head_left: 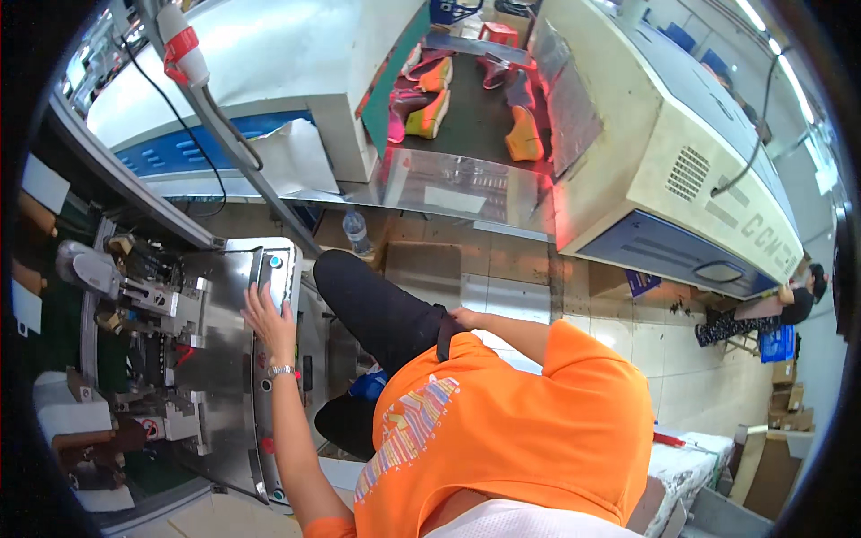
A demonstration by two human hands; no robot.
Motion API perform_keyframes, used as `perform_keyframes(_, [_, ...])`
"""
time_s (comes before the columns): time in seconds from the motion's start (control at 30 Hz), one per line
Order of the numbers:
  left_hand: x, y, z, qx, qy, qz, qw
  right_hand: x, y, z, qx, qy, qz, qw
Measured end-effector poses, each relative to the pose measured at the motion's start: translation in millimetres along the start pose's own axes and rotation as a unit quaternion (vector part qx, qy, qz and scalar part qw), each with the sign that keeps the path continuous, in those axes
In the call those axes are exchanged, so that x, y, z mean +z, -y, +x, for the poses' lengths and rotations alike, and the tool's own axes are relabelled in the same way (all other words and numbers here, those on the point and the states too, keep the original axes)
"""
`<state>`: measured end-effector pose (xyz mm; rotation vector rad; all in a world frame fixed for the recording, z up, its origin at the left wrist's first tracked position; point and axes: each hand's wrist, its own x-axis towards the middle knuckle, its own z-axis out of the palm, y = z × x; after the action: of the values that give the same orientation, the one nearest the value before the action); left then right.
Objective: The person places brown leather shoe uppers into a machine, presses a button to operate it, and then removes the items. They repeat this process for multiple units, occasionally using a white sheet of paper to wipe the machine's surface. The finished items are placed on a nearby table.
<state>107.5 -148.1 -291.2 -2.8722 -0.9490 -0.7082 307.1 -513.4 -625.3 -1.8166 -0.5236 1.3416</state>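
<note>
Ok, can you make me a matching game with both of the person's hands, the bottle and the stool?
Things:
1. left fingers
2. right fingers
3. bottle
4. stool

Matches:
A. see-through
B. at the black trousers
C. red
D. spread out over the metal machine

Right pairs: 1-D, 2-B, 3-A, 4-C.
</note>
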Motion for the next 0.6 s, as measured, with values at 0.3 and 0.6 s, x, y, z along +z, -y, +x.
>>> perform_keyframes(0.3, [47.0, 38.5, -28.3, 0.033, 0.065, -0.021, 0.997, 16.6, 55.4, -35.0, 0.032, -0.181, -0.082, 0.98])
perform_keyframes(0.6, [47.6, 45.5, -34.1, 0.028, 0.028, -0.014, 0.999, 23.0, 68.6, -30.8, 0.0, -0.154, -0.167, 0.974])
